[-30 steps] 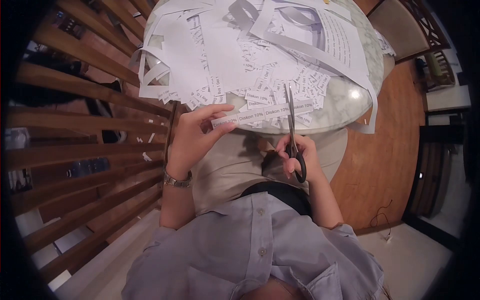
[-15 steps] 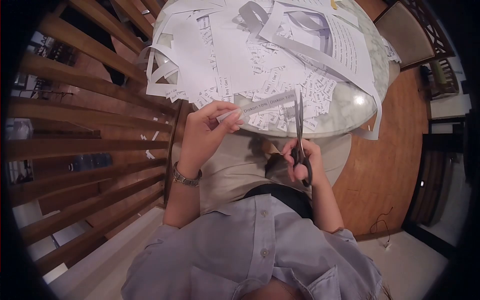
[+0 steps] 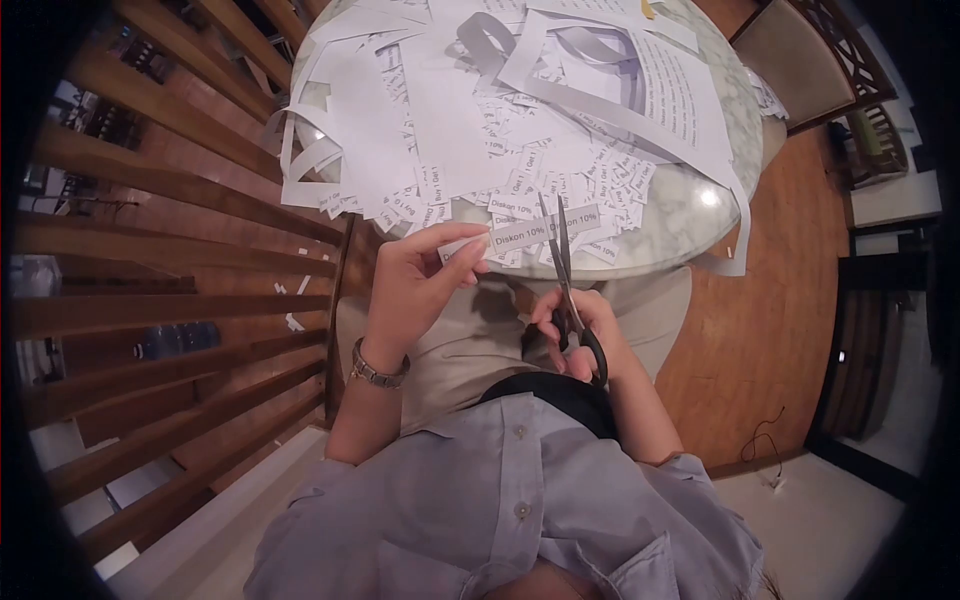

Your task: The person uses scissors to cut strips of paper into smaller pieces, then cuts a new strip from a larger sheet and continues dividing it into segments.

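Note:
Between the thumb and fingers of my left hand (image 3: 430, 275) is one end of a printed paper strip (image 3: 519, 237) reading "Diskon 10%". The strip stretches to the right, just above the table's near edge. My right hand (image 3: 585, 335) is closed around the handles of a pair of black-handled scissors (image 3: 562, 260). Their blades point away from me, slightly parted, and cross the strip near the gap between two printed labels. Many small cut paper slips (image 3: 620, 185) lie heaped on the table beyond the strip.
The round marble table (image 3: 690, 215) carries large white sheets (image 3: 455, 130), a printed page (image 3: 685, 100) and curled paper offcuts (image 3: 640, 125). A wooden slatted railing (image 3: 180, 300) stands on the left. A chair (image 3: 790, 60) is at the far right.
The scissors have moved left along the strip, from its far right end to the gap between two labels, and tilted leftward. My left hand still holds the strip.

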A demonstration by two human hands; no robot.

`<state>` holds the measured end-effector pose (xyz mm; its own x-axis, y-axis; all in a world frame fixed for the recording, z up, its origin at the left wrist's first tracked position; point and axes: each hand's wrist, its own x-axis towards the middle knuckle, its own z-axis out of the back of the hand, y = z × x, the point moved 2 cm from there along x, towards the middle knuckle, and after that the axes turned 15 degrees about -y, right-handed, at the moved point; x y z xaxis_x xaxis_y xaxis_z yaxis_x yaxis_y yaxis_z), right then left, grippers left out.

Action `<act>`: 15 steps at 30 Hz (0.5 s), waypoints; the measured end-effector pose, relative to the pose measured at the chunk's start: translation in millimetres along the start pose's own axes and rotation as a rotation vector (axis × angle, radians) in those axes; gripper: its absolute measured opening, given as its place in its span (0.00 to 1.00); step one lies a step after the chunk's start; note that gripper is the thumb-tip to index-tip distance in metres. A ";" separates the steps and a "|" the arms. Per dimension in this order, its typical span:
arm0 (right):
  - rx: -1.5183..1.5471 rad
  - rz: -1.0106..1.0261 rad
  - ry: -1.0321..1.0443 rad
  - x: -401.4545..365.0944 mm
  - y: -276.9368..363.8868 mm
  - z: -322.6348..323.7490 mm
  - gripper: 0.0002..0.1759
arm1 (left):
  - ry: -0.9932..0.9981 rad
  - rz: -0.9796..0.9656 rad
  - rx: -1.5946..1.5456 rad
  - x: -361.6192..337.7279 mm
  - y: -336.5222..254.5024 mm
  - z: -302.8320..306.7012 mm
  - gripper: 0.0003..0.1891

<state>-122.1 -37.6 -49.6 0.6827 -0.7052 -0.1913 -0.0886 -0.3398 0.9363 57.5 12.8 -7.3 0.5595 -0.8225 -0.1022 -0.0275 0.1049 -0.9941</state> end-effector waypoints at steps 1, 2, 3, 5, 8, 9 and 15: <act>0.016 -0.001 -0.008 -0.9 0.0 0.1 0.36 | 0.007 0.001 -0.004 -1.2 0.2 -1.2 0.10; 0.014 0.000 -0.013 -1.3 -0.8 0.4 0.36 | 0.006 -0.013 0.006 -1.8 0.0 -1.7 0.10; 0.027 -0.007 -0.012 -0.7 -2.0 1.0 0.36 | 0.003 -0.030 0.015 -1.6 -0.4 -2.2 0.10; 0.041 -0.016 -0.016 -0.6 -2.7 0.8 0.36 | 0.009 -0.030 0.004 -2.1 -0.1 -3.3 0.10; 0.004 0.034 0.004 -0.7 -1.2 -1.2 0.37 | 0.019 -0.022 -0.003 -4.2 -0.4 -4.5 0.10; 0.005 0.024 0.002 -0.6 -1.3 -1.6 0.37 | 0.024 -0.018 -0.002 -4.4 -0.7 -5.0 0.10; 0.025 -0.025 -0.016 -1.9 -2.4 -0.7 0.35 | 0.017 -0.037 -0.008 -5.8 -0.8 -6.1 0.10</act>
<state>-122.6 -34.9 -51.3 0.6735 -0.7060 -0.2191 -0.0900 -0.3724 0.9237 49.2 14.1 -6.1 0.5462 -0.8350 -0.0659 -0.0140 0.0696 -0.9975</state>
